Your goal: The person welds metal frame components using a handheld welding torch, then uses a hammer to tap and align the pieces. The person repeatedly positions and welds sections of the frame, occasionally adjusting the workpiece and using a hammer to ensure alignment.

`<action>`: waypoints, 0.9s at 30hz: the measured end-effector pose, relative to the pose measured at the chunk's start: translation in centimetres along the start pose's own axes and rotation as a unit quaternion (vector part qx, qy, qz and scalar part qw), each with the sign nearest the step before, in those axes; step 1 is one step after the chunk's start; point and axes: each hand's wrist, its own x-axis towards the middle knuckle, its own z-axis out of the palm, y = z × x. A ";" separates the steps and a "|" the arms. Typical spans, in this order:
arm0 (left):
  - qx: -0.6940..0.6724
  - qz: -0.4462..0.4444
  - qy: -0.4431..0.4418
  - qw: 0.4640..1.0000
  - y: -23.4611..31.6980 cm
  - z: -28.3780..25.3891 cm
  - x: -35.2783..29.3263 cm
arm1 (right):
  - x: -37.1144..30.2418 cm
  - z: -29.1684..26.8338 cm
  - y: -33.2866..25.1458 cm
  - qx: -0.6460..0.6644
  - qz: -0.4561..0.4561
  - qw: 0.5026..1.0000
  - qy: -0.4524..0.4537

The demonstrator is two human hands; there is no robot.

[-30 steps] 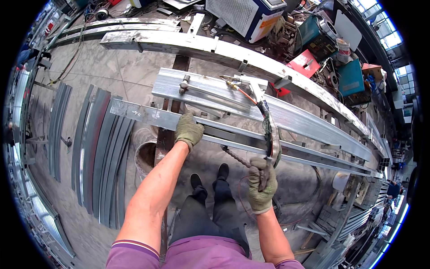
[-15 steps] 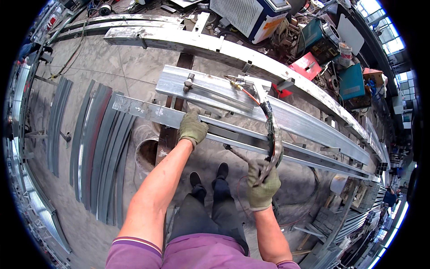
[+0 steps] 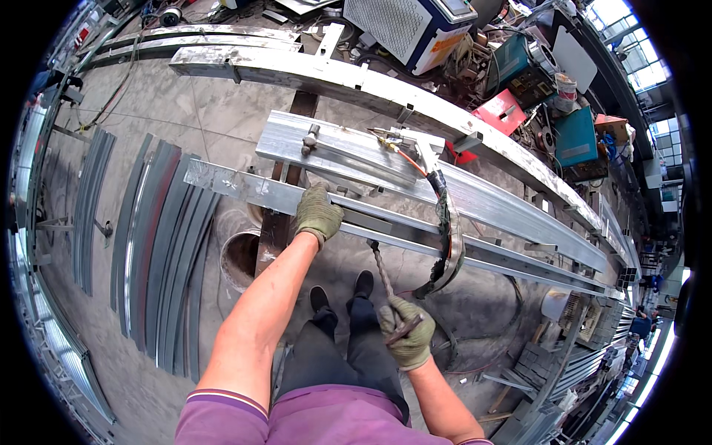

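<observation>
In its olive work glove, my left hand [image 3: 319, 210] closes over the edge of a long silvery steel channel [image 3: 245, 184]. My right hand [image 3: 408, 331], gloved alike, is closed around a threaded rod [image 3: 382, 268] with a short cross handle, which looks like a clamp screw. The rod slants up to a dark end by the channel's near edge; whether they touch I cannot tell. Beyond, a welding torch [image 3: 389, 141] lies on a wider steel profile [image 3: 356, 152], its wrapped cable [image 3: 446, 230] drooping over the near bars. A hammer-shaped metal piece [image 3: 309, 139] sits on that profile.
Grey steel strips [image 3: 159, 245] lie on the floor at left. A rusty pipe [image 3: 241, 259] stands below the bars. A long pale beam [image 3: 297, 68] runs behind the work. Machine boxes, including a teal one [image 3: 577, 137], and clutter fill the back right.
My right hand has moved down and left, and now grips the rod near its cross handle. The rod hangs more steeply. The torch cable hangs free of that hand. My left hand stays put.
</observation>
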 end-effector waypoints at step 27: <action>0.006 0.031 0.023 0.999 -0.8 0.7 0.1 | 2.5 7.4 9.6 0.347 0.525 0.758 -0.172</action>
